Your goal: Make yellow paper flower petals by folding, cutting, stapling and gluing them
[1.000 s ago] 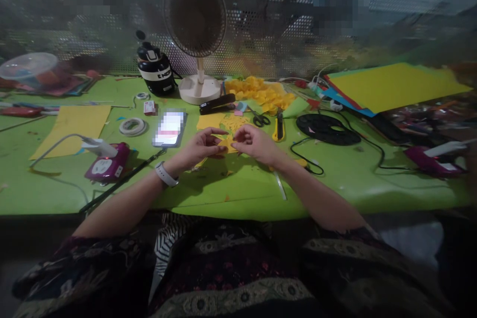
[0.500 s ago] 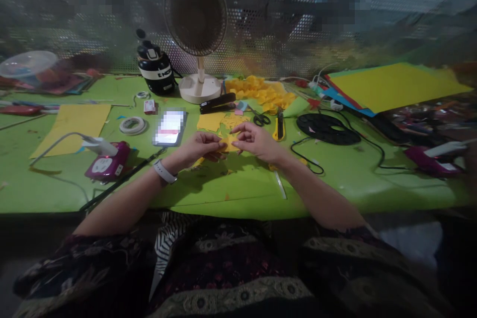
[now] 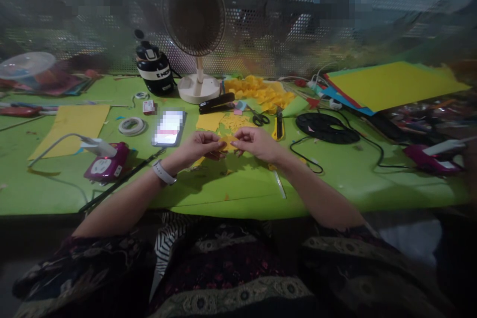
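Observation:
A small piece of orange-yellow paper [image 3: 230,143] is pinched between my two hands, just above the green tabletop. My left hand [image 3: 206,146] grips its left side between thumb and fingers. On the other side, my right hand [image 3: 252,142] holds the right edge in a closed pinch. The fingers hide part of the paper's outline. Just beyond lie a flat yellow paper sheet [image 3: 208,121] and yellow paper scraps [image 3: 235,120]. Black scissors [image 3: 260,118] and a yellow utility knife [image 3: 278,126] rest behind my right hand.
Behind stand a white fan [image 3: 199,88] and a black bottle [image 3: 153,73]. A stapler [image 3: 216,103] lies before crumpled yellow paper petals [image 3: 261,92]. To the left are a phone [image 3: 169,128], a tape roll [image 3: 132,126] and a purple adapter [image 3: 108,164]. A black disc [image 3: 328,128] lies right.
My right fingers have drawn in closer around the paper's right edge, and the paper has shifted slightly. My left hand stays nearly in place.

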A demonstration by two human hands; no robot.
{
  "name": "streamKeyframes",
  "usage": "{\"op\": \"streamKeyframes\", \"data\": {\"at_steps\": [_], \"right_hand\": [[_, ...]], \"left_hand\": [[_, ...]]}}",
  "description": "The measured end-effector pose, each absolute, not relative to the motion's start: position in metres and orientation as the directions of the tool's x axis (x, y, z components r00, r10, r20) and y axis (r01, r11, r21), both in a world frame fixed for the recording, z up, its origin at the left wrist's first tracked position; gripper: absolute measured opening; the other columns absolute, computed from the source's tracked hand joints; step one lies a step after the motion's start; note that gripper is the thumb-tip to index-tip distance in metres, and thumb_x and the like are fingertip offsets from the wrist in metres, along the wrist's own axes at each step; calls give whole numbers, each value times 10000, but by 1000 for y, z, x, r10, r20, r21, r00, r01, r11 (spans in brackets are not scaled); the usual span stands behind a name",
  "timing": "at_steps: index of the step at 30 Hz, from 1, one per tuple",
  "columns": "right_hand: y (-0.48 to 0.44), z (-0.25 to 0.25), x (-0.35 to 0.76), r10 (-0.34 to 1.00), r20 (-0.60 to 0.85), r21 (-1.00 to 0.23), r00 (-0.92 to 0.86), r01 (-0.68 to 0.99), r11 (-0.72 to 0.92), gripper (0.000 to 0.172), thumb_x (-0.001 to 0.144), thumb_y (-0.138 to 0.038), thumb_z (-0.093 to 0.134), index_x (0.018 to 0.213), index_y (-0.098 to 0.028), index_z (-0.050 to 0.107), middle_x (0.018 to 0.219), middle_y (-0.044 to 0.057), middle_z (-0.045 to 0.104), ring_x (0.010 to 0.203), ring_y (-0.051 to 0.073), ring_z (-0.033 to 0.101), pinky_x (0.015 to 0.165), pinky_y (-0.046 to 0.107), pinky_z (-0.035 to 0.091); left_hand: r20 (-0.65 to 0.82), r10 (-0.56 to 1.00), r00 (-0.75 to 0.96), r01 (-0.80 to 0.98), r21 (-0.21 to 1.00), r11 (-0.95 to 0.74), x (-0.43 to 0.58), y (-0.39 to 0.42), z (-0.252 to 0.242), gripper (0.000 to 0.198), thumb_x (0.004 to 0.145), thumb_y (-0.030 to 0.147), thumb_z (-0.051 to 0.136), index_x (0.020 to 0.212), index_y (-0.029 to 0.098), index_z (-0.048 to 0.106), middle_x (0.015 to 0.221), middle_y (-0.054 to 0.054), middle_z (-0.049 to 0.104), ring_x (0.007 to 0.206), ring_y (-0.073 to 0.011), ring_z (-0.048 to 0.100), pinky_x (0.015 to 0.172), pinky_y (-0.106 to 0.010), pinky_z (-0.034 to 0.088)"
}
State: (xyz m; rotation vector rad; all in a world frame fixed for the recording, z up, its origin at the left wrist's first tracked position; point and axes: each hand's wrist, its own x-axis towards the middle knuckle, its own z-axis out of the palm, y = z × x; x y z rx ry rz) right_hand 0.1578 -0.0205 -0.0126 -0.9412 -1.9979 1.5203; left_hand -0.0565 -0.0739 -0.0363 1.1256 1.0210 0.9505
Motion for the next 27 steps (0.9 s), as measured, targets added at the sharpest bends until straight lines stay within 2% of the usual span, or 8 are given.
{"op": "streamKeyframes", "data": {"at_steps": [10,17,23,27], "right_hand": [[-18,-18,158,748,-30,-968,-663,205,142,176,801,-274,759,841,-170,623,695,-18,660,629,115,659,639,257,545],[-17,-18,157,749,-35,-968,-662,207,138,204,799,-298,774,858,-167,629,698,-15,670,630,121,677,631,250,555],[-21,-14,156,764,-50,-966,-643,225,126,108,833,-208,733,853,-160,638,695,-12,672,631,113,678,646,241,563],[-21,-15,156,766,-36,-968,-642,212,132,141,821,-242,759,851,-161,648,690,-11,682,619,109,674,629,238,571]], "left_hand": [[-152,956,252,-76,981,176,-56,-74,-36,346,719,415,850,852,122,726,817,-81,759,675,-138,717,705,-276,609],[-147,962,229,-59,985,165,-54,-76,-33,441,672,503,857,817,111,714,744,-51,736,669,-137,721,699,-258,608],[-146,962,230,-70,984,166,-53,-76,-33,400,708,483,839,796,116,706,758,-63,745,675,-141,724,717,-278,616],[-158,963,221,-85,980,180,-53,-77,-32,377,676,427,872,814,117,707,788,-65,756,677,-144,726,746,-301,620]]}}
